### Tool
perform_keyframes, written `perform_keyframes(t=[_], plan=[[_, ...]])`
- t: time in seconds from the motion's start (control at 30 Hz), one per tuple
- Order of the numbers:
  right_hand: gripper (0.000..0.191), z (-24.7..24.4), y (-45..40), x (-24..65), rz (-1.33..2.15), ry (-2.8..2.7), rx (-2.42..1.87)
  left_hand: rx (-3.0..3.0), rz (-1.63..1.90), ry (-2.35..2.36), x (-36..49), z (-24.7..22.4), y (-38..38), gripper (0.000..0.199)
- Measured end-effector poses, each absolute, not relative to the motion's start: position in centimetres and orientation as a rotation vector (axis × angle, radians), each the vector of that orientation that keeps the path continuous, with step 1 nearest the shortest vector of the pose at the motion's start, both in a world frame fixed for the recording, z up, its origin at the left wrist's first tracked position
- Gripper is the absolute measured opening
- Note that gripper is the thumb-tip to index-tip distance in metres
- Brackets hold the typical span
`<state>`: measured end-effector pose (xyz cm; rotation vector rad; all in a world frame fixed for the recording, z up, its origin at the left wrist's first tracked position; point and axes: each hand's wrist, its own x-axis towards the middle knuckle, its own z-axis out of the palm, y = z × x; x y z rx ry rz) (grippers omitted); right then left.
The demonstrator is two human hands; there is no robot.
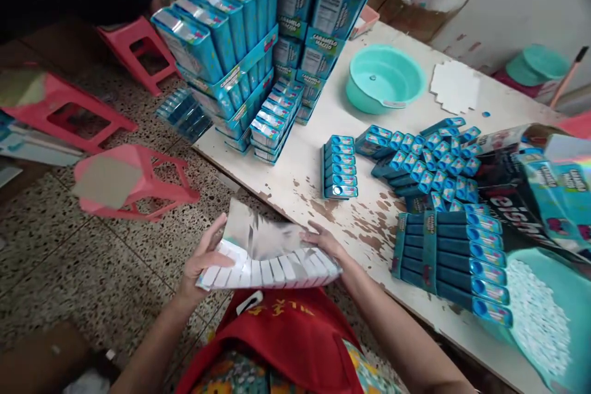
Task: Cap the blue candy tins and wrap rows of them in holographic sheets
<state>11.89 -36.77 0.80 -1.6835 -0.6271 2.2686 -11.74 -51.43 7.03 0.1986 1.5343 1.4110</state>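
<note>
Above my lap I hold a long flat pack of white pieces in a row (272,269), with a loose flap of clear plastic film (263,234) standing up along its far side. My left hand (203,261) is closed on the pack's left end, thumb lying over the top. At the right end, my right hand (325,243) grips the film and the pack's edge, its lower fingers hidden. On the table beside my right hand stands a short row of blue candy boxes (340,167).
Stacked blue candy cartons (226,24) rise at the table's far left. A teal basin (383,80) sits farther back. Many loose blue boxes (434,157) lie right, near a banded bundle (447,261) and a basin of small white pieces (538,314). Pink stools (133,181) stand left.
</note>
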Motion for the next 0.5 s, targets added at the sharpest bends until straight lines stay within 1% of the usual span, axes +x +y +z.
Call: perform_keyframes(t=[0.03, 0.07, 0.1, 0.17, 0.2, 0.3, 0.4, 0.5], plan=[[0.075, 0.8, -36.9, 11.4, 2.258, -0.626, -1.638, 0.171, 1.415, 1.534, -12.0, 7.3, -52.3, 0.07], [0.08, 0.9, -37.0, 11.1, 2.269, -0.628, -1.564, 0.166, 1.43, 1.542, -12.3, 7.5, -53.2, 0.07], [0.082, 1.2, -36.9, 10.7, 2.29, -0.644, -1.475, 0.176, 1.455, 1.558, -12.6, 7.6, -54.0, 0.067], [0.079, 2.0, -36.7, 10.2, 2.305, -0.716, -1.318, 0.188, 1.526, 1.568, -13.4, 7.7, -55.3, 0.062], [0.078, 2.5, -36.6, 10.0, 2.292, -0.758, -1.261, 0.184, 1.55, 1.535, -13.7, 7.6, -55.7, 0.063], [0.077, 4.1, -36.2, 9.8, 2.248, -0.856, -1.146, 0.136, 1.518, 1.406, -14.7, 7.0, -55.3, 0.076], [0.071, 5.2, -36.4, 9.9, 2.217, -0.916, -1.096, 0.177, 1.453, 1.508, -14.9, 6.4, -53.3, 0.087], [0.062, 5.5, -36.8, 10.5, 2.125, -0.951, -1.113, 0.3, 1.469, 1.595, -14.3, 6.4, -51.5, 0.087]])
